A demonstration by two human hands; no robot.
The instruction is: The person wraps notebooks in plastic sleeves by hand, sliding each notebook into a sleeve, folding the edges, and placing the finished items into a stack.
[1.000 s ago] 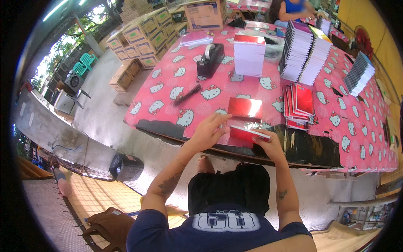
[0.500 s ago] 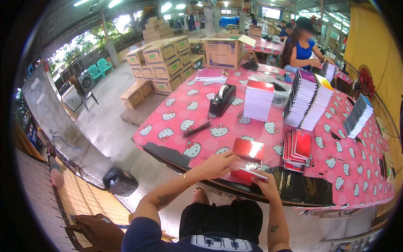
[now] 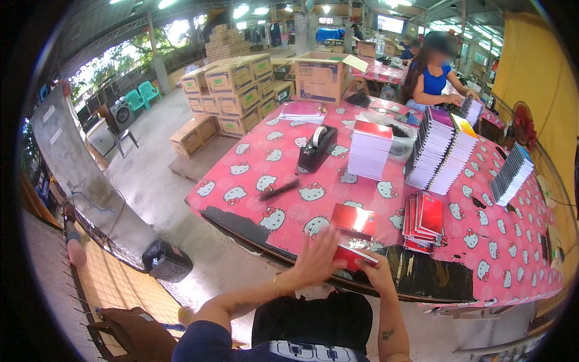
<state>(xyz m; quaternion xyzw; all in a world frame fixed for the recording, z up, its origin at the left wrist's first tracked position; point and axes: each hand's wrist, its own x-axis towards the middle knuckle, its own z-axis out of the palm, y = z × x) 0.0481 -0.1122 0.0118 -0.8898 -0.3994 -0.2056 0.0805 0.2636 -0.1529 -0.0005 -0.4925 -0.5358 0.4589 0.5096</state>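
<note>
Low at the table's front edge, my right hand (image 3: pixel 378 273) grips a small red notebook (image 3: pixel 348 257) by its right side. My left hand (image 3: pixel 318 258) is beside the notebook's left end, fingers stretched out and slightly blurred; whether the palm touches it I cannot tell. Just beyond lies a red spiral notebook (image 3: pixel 354 219) with light glaring off its cover. To the right, several red spiral notebooks (image 3: pixel 429 214) are piled unevenly. Farther back stands a tall stack of unbound paper blocks (image 3: pixel 369 154) topped by a red cover.
A black tape dispenser (image 3: pixel 317 148) and black binding coils (image 3: pixel 279 189) lie on the pink patterned table (image 3: pixel 241 175). Tall stacks of spiral notebooks (image 3: pixel 429 157) stand at right. Behind them a person in blue (image 3: pixel 431 81) handles notebooks. Cartons (image 3: pixel 235 84) are piled at back left.
My left hand has come off the notebook's upper edge and moved left, its fingers now spread. The right hand keeps its hold. The view has shifted slightly.
</note>
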